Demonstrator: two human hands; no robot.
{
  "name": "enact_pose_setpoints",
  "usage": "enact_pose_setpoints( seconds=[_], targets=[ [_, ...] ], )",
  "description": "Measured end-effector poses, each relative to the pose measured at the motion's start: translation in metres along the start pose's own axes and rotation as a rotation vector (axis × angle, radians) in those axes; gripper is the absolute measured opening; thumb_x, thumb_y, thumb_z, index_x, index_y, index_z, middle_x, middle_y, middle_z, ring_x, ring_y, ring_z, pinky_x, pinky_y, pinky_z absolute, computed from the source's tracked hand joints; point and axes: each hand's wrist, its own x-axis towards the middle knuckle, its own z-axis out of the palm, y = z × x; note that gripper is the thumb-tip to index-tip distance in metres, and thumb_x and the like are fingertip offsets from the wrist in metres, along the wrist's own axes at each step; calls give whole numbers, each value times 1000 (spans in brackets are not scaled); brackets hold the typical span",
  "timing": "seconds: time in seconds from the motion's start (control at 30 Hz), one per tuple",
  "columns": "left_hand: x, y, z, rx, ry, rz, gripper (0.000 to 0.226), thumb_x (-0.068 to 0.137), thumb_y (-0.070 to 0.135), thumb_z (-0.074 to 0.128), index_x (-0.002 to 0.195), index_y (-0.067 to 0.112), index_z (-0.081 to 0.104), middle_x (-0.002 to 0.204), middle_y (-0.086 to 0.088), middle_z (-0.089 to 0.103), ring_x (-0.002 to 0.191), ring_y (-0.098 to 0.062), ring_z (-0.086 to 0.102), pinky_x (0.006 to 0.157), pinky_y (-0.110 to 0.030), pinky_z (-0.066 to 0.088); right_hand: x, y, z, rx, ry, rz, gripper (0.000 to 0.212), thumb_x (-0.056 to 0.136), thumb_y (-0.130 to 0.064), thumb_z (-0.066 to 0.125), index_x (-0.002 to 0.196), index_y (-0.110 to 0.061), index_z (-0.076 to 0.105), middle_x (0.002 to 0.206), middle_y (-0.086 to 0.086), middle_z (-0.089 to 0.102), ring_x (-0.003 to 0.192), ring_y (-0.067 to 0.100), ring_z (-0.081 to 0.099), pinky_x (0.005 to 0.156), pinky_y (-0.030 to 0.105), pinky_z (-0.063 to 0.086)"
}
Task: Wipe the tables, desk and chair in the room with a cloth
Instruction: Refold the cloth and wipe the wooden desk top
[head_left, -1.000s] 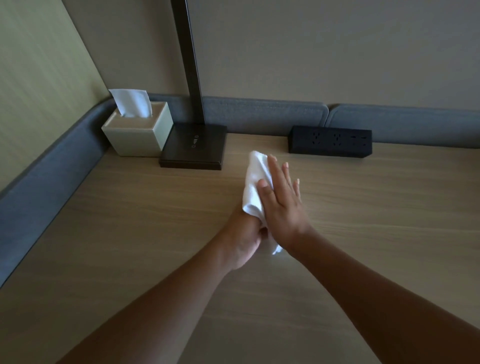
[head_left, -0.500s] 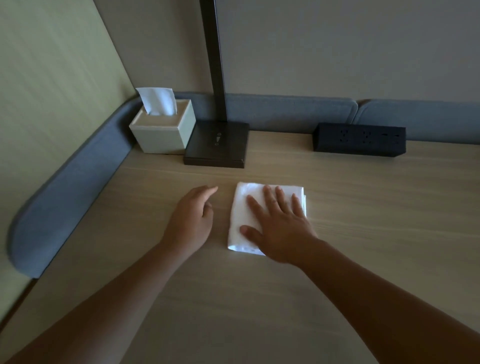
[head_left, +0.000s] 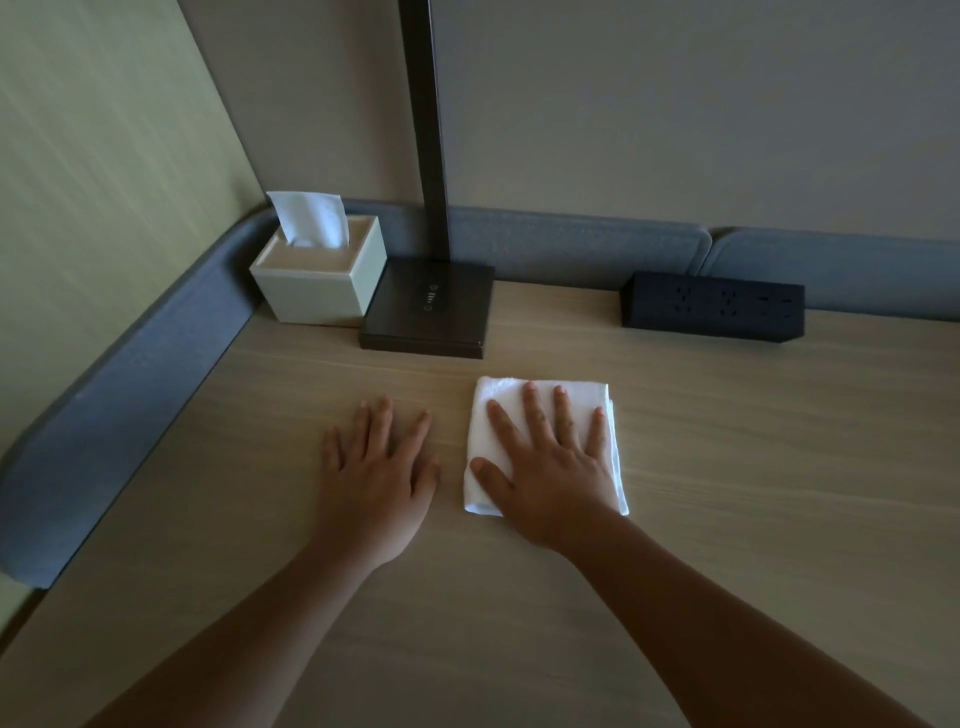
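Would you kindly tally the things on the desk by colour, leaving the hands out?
White: 1, the cloth
Cream: 1, the tissue box
Black: 2, the lamp and the power strip
Total: 4

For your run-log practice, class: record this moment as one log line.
step: desk wipe | right hand: flat on folded white cloth | left hand: flat on desk | behind: tissue box, lamp base, power strip
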Motion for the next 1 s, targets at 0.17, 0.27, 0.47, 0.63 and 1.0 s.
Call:
enact_pose_setpoints(
  seconds=[0.17,0.27,0.47,0.63,1.0],
  targets=[
    [0,-1,2,-9,-3,-10,72,89,65,-2,158,46,8,170,-5,-1,156,-27,-3,123,-55,3,27,15,-6,9,0,18,73,98,-73,13,160,-42,-9,168,-1,-24,153,31,-26,120,64,-14],
    [1,0,-1,-11,-27,-20,73,88,66,-6,157,45,2,169,-4,-7,156,-26,-8,124,-54,1,50,26,-10,5,-6,38,73,98,-73,14,160,-43,-9,168,-1,-24,154,31,-24,120,64,-13],
    [1,2,-2,-7,-26,-28,75,86,66,-6,157,44,3,169,-5,-5,156,-27,-6,123,-55,2,102,41,-19,-35,-24,43,73,97,-74,12,159,-44,-12,169,0,-22,154,32,-22,120,66,-10],
    [2,0,1,-8,12,-8,70,90,66,2,156,44,7,170,-5,1,156,-27,-2,123,-56,3,135,46,-21,-78,-10,73,72,97,-74,13,158,-44,-10,169,0,-21,155,33,-18,120,66,-9],
    [1,-1,3,-34,42,3,67,92,65,5,156,45,7,170,-5,-1,156,-26,-3,123,-56,2,169,56,-33,-107,40,98,70,97,-73,14,159,-44,-3,171,2,-11,157,33,-9,120,68,-1]
  ],
)
